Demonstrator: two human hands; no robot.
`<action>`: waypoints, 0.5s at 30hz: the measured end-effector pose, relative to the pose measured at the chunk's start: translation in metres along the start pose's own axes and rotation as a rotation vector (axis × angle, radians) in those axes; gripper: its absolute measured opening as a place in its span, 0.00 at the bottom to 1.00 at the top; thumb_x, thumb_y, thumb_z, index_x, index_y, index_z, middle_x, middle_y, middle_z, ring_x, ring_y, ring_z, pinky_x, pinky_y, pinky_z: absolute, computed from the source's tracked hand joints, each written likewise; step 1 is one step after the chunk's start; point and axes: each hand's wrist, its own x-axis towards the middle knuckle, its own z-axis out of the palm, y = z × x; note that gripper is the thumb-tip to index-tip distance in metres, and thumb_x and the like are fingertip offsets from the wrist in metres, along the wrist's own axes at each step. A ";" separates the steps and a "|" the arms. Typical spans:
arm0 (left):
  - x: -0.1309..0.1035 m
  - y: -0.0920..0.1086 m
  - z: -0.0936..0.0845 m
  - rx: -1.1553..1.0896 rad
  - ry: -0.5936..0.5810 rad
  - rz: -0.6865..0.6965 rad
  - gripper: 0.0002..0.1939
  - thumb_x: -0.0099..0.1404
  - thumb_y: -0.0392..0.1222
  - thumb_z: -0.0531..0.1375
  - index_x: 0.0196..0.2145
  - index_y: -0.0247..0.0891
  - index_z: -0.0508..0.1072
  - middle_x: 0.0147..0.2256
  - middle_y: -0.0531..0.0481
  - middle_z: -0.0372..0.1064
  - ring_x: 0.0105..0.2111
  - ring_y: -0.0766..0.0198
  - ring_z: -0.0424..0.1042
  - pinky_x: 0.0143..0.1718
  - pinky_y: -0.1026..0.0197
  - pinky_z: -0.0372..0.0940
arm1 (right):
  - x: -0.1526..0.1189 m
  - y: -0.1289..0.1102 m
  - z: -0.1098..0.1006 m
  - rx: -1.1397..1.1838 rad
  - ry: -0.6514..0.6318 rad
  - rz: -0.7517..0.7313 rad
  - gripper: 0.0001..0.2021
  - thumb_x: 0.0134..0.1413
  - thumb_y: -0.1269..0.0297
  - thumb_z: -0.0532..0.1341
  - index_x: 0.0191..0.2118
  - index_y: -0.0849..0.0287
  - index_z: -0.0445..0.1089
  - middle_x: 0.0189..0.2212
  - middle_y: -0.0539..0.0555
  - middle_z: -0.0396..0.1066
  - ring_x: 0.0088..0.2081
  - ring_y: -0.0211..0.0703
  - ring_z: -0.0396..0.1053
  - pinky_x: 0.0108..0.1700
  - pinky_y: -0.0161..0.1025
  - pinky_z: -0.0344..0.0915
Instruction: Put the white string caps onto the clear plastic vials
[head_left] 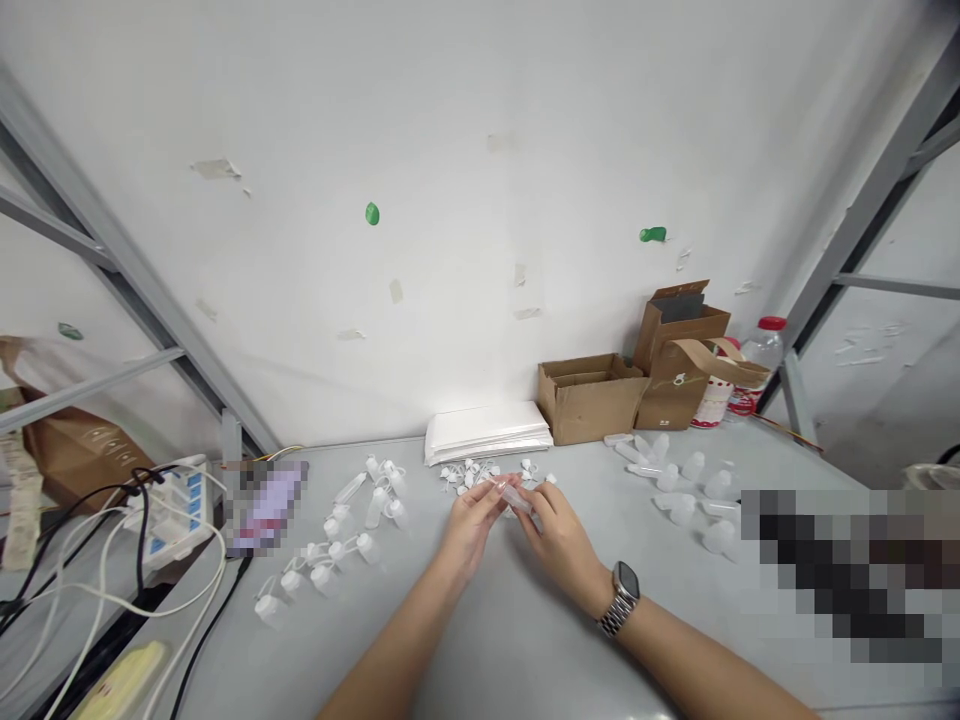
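Both hands meet at the middle of the grey table. A small clear bottle (pixel 514 495) is held between them, roughly level. My left hand (pixel 472 518) pinches its left end. My right hand (pixel 556 530), with a watch on the wrist, has its fingers closed on the right part. Just behind the hands lies a pile of small white caps (pixel 469 472). On the left stand several small bottles with white caps (pixel 336 550). Several translucent bottles without visible caps (pixel 679 508) stand or lie on the right.
A stack of white sheets (pixel 487 432) lies against the wall, beside an open cardboard box (pixel 592 405) and a brown paper bag (pixel 667 385). A power strip (pixel 176 515) with cables and a blurred purple item (pixel 271 505) are at left. A dark pixelated area covers the right edge.
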 end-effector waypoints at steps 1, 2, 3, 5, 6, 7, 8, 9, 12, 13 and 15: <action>0.000 0.000 0.000 0.000 -0.009 -0.003 0.14 0.50 0.43 0.64 0.33 0.33 0.76 0.41 0.40 0.72 0.47 0.53 0.66 0.53 0.53 0.54 | 0.000 0.000 0.000 0.037 -0.005 0.024 0.10 0.57 0.68 0.50 0.42 0.57 0.65 0.29 0.55 0.63 0.31 0.44 0.62 0.33 0.42 0.64; 0.000 0.000 0.000 0.000 -0.017 -0.009 0.14 0.50 0.43 0.63 0.34 0.32 0.76 0.41 0.39 0.72 0.47 0.53 0.66 0.52 0.53 0.54 | 0.000 -0.001 0.000 0.084 -0.013 0.054 0.10 0.57 0.67 0.50 0.42 0.57 0.65 0.30 0.55 0.63 0.32 0.44 0.62 0.33 0.42 0.64; 0.000 0.000 -0.001 0.000 -0.023 -0.016 0.14 0.50 0.43 0.63 0.34 0.32 0.76 0.41 0.39 0.72 0.47 0.54 0.66 0.52 0.53 0.54 | -0.001 -0.001 0.000 0.137 -0.024 0.091 0.10 0.56 0.66 0.51 0.42 0.56 0.65 0.30 0.55 0.63 0.32 0.43 0.62 0.34 0.41 0.64; 0.001 -0.001 -0.003 0.004 -0.033 -0.033 0.14 0.51 0.44 0.63 0.34 0.32 0.76 0.42 0.39 0.72 0.46 0.54 0.67 0.52 0.54 0.54 | 0.000 -0.003 -0.001 0.247 -0.051 0.174 0.09 0.55 0.65 0.53 0.41 0.55 0.66 0.30 0.54 0.64 0.31 0.43 0.63 0.35 0.41 0.64; 0.001 -0.001 -0.004 0.006 -0.037 -0.040 0.15 0.51 0.44 0.63 0.35 0.32 0.76 0.42 0.39 0.71 0.46 0.54 0.67 0.52 0.54 0.54 | 0.001 -0.003 -0.001 0.301 -0.064 0.218 0.08 0.54 0.64 0.54 0.39 0.55 0.66 0.30 0.53 0.65 0.31 0.42 0.63 0.35 0.41 0.64; 0.002 -0.001 -0.006 0.007 -0.042 -0.048 0.15 0.51 0.44 0.63 0.35 0.32 0.76 0.42 0.39 0.71 0.46 0.54 0.67 0.52 0.54 0.54 | 0.002 -0.003 -0.001 0.358 -0.082 0.267 0.08 0.54 0.63 0.54 0.38 0.56 0.67 0.29 0.53 0.66 0.31 0.42 0.64 0.35 0.40 0.64; 0.002 -0.001 -0.007 0.009 -0.047 -0.059 0.15 0.50 0.44 0.63 0.35 0.32 0.76 0.42 0.39 0.71 0.46 0.54 0.67 0.51 0.54 0.55 | 0.003 -0.004 -0.001 0.418 -0.108 0.317 0.08 0.54 0.62 0.54 0.37 0.57 0.68 0.29 0.52 0.66 0.30 0.42 0.64 0.35 0.40 0.63; 0.002 -0.001 -0.008 0.010 -0.051 -0.069 0.15 0.50 0.44 0.63 0.35 0.32 0.76 0.42 0.38 0.71 0.46 0.54 0.67 0.51 0.54 0.55 | 0.004 -0.004 0.000 0.476 -0.140 0.363 0.09 0.54 0.61 0.54 0.36 0.58 0.68 0.28 0.52 0.67 0.29 0.41 0.65 0.34 0.39 0.63; 0.002 0.000 -0.009 0.021 -0.065 -0.109 0.16 0.50 0.45 0.63 0.35 0.32 0.76 0.42 0.38 0.71 0.46 0.53 0.67 0.52 0.53 0.54 | 0.005 -0.003 -0.001 0.530 -0.209 0.408 0.11 0.55 0.60 0.52 0.34 0.59 0.68 0.25 0.51 0.67 0.28 0.40 0.65 0.33 0.38 0.63; 0.002 0.001 -0.008 0.029 -0.065 -0.115 0.16 0.50 0.45 0.63 0.36 0.32 0.76 0.42 0.38 0.71 0.46 0.53 0.67 0.52 0.53 0.54 | 0.005 -0.003 -0.001 0.499 -0.209 0.388 0.11 0.56 0.60 0.51 0.33 0.59 0.68 0.26 0.52 0.67 0.29 0.41 0.65 0.34 0.38 0.63; 0.001 0.002 -0.007 0.043 -0.057 -0.101 0.17 0.51 0.45 0.63 0.37 0.33 0.75 0.43 0.39 0.71 0.47 0.53 0.66 0.53 0.53 0.53 | 0.004 -0.003 -0.003 0.398 -0.185 0.327 0.10 0.56 0.60 0.51 0.33 0.59 0.67 0.28 0.53 0.67 0.31 0.42 0.65 0.36 0.39 0.62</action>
